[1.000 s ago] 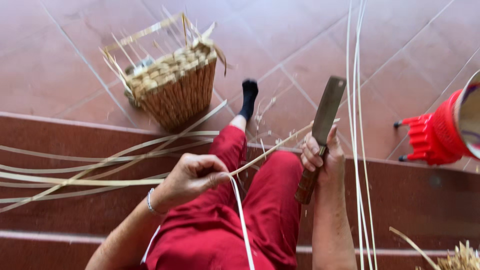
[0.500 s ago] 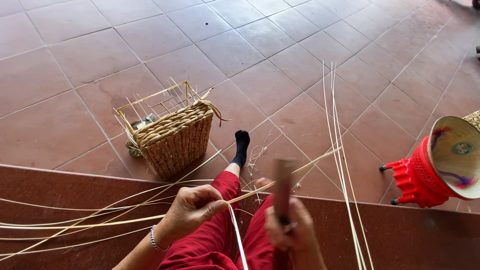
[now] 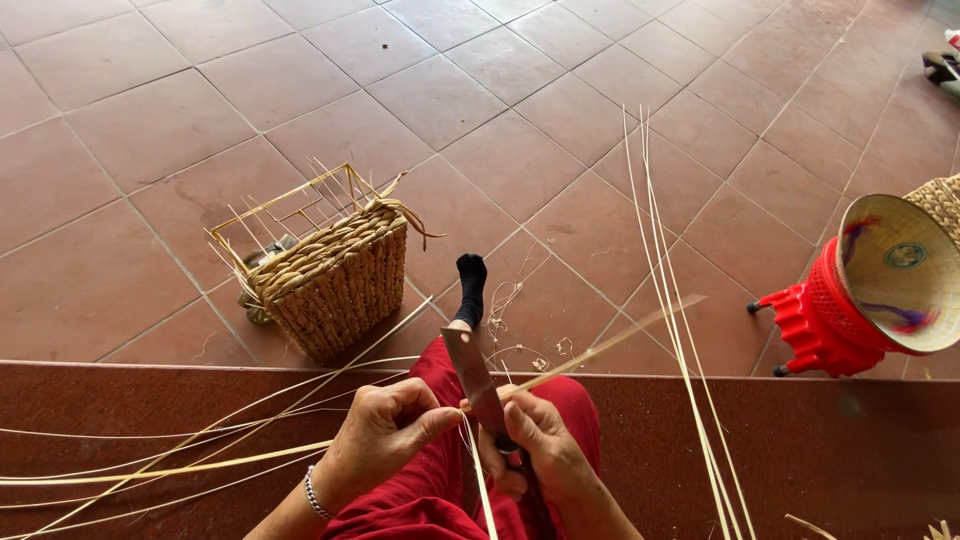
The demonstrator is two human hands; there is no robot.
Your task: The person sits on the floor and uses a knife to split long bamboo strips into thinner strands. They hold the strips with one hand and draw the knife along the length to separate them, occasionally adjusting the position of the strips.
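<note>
Terracotta tiled floor, dark red step edge in front. Left hand: pinching thin pale bamboo strip at step edge. Right hand: clenched on broad-bladed steel knife, blade against strip. Woven straw basket with unfinished rim: floor, near step. Red plastic stool: right, bearing conical woven hat.
</note>
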